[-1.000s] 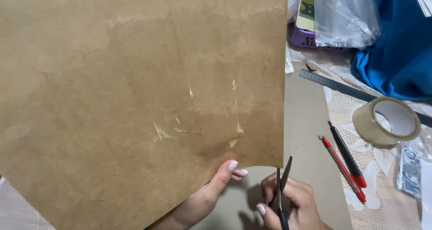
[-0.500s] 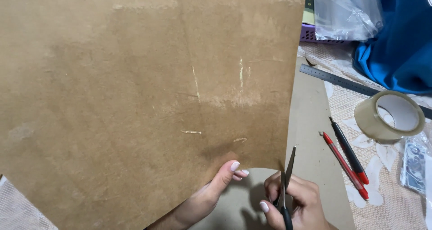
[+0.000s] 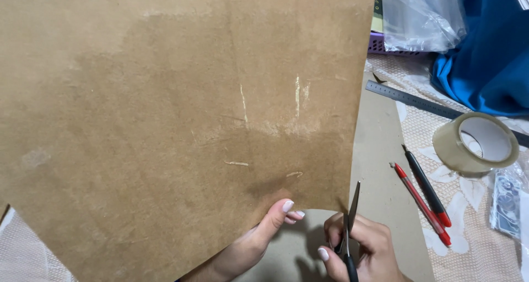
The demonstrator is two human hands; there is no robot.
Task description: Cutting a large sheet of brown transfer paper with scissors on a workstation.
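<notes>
The left hand (image 3: pixel 264 235) pinches the near edge of a big brown cardboard sheet (image 3: pixel 176 122) while the right hand (image 3: pixel 358 249), fingers curled, grips scissors (image 3: pixel 348 232) just right of it.

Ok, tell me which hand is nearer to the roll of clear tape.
Right. The right hand, holding the scissors, sits below and to the left of the tape roll, past the two pens. The left hand grips the brown sheet farther left.
</notes>
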